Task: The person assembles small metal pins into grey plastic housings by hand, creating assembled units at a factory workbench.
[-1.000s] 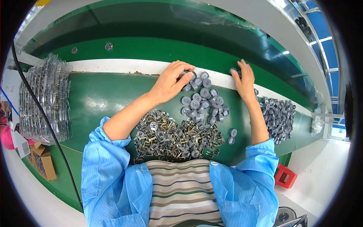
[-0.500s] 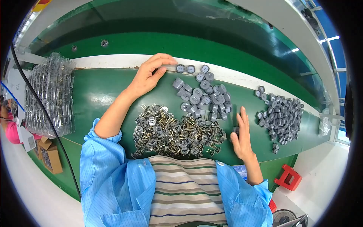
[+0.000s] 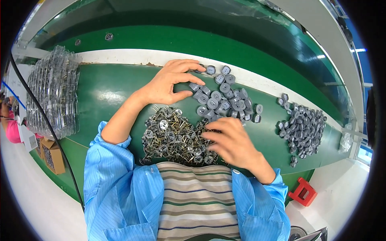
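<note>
My left hand (image 3: pixel 173 82) reaches to the near side of the white rail, its fingers stretched and thumb apart. Its fingertips are at small grey plastic housings (image 3: pixel 210 70) lined up by the rail and partly cover one. Beside that hand lies a loose heap of round grey plastic housings (image 3: pixel 225 98). My right hand (image 3: pixel 233 142), slightly blurred, hovers over or touches the right side of a heap of plug inserts with metal pins (image 3: pixel 171 134), its fingers apart. Whether its fingertips touch any insert cannot be made out.
A larger heap of grey housings (image 3: pixel 303 128) lies farther right on the green table. Stacked clear plastic trays (image 3: pixel 54 94) stand at the left, behind a black cable (image 3: pixel 44 120). The white rail (image 3: pixel 116 57) borders the green belt (image 3: pixel 161 42). A red stool (image 3: pixel 303 192) stands at lower right.
My right hand has swung left from the table's right side onto the pinned inserts. My left hand has moved right, its fingers spreading by the housings. Two housings now show at the near heap's right edge.
</note>
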The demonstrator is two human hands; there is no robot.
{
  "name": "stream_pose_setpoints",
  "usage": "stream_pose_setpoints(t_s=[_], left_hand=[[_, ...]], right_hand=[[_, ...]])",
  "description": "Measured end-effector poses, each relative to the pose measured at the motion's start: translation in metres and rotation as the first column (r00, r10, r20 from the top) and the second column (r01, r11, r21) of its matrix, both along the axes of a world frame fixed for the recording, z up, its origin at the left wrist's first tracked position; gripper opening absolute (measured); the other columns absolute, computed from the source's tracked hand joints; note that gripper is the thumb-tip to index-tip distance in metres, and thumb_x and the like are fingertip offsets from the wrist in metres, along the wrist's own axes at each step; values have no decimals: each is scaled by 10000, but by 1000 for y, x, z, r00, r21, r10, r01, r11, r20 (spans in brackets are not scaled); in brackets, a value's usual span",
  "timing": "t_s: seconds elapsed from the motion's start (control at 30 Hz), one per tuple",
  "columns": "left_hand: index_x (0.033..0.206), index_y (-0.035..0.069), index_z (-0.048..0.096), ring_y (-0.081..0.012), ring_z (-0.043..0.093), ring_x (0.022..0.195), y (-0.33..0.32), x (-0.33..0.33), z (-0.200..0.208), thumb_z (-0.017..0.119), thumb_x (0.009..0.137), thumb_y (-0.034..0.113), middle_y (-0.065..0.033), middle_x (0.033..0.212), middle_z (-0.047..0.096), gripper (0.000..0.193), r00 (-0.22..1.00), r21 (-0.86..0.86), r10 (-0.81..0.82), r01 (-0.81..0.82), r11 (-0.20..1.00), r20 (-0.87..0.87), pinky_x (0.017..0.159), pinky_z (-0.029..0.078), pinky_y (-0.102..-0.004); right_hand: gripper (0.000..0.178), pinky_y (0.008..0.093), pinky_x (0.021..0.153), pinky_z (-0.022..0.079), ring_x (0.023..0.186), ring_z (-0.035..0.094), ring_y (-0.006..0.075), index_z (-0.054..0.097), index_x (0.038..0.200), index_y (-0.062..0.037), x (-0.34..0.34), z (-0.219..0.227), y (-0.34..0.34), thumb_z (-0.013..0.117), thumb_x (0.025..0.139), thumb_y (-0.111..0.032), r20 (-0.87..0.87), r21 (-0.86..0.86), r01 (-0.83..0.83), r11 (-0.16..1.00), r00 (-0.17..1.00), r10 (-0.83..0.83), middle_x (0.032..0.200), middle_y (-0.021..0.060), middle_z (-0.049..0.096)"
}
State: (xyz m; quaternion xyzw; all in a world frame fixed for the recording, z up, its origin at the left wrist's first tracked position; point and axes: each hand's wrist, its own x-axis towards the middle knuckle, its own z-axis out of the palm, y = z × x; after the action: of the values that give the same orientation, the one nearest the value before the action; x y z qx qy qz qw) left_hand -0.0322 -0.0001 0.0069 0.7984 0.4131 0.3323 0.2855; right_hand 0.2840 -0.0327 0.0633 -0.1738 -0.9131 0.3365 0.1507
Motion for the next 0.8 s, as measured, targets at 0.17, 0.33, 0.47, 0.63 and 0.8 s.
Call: stream_pose_setpoints(t_s=[0.17, 0.33, 0.47, 0.63, 0.8], left_hand=[[1185, 178, 773, -283, 549, 1403, -3, 0, -6, 823, 801, 101, -30, 1416, 662, 394, 997, 34, 68, -70, 997, 48, 1181, 374, -476], [1161, 134, 764, -265, 657, 1248, 1, 1, -18, 820, 803, 29, -30, 1251, 738, 377, 981, 44, 131, -139, 989, 145, 1101, 462, -441], [1143, 120, 762, -274, 675, 1190, -1, 1, -14, 831, 791, 27, -35, 1201, 745, 370, 975, 68, 139, -152, 986, 172, 1064, 486, -440], [1124, 118, 765, -274, 674, 1155, 0, 2, -10, 834, 787, 29, -35, 1162, 742, 355, 977, 75, 143, -156, 985, 156, 1042, 490, -443], [1144, 109, 767, -278, 658, 1227, -1, 1, -10, 845, 767, 3, -43, 1209, 742, 399, 983, 32, 130, -135, 990, 131, 1095, 481, -441]], right_hand=[[553, 464, 1048, 445, 1362, 530, 334, 686, 1343, -108, -37, 1, -11, 829, 840, -288, 132, 88, -104, 991, 987, 91, 1524, 111, 564], [513, 409, 951, 518, 1166, 591, 303, 701, 1259, -51, -25, 1, -6, 848, 817, -268, 180, 210, 11, 978, 982, -50, 1288, 99, 659], [648, 400, 849, 587, 1107, 615, 310, 688, 1287, -62, -27, 4, -17, 876, 747, -367, 209, 205, 25, 978, 975, -69, 1274, 98, 674], [619, 382, 827, 593, 1082, 611, 277, 698, 1306, -106, -34, 0, -20, 870, 765, -355, 208, 253, -21, 967, 978, -33, 1261, 61, 674], [512, 351, 773, 589, 1074, 615, 261, 716, 1277, -111, -30, -17, -19, 850, 821, -299, 127, 266, -39, 963, 992, 5, 1236, 45, 669]])
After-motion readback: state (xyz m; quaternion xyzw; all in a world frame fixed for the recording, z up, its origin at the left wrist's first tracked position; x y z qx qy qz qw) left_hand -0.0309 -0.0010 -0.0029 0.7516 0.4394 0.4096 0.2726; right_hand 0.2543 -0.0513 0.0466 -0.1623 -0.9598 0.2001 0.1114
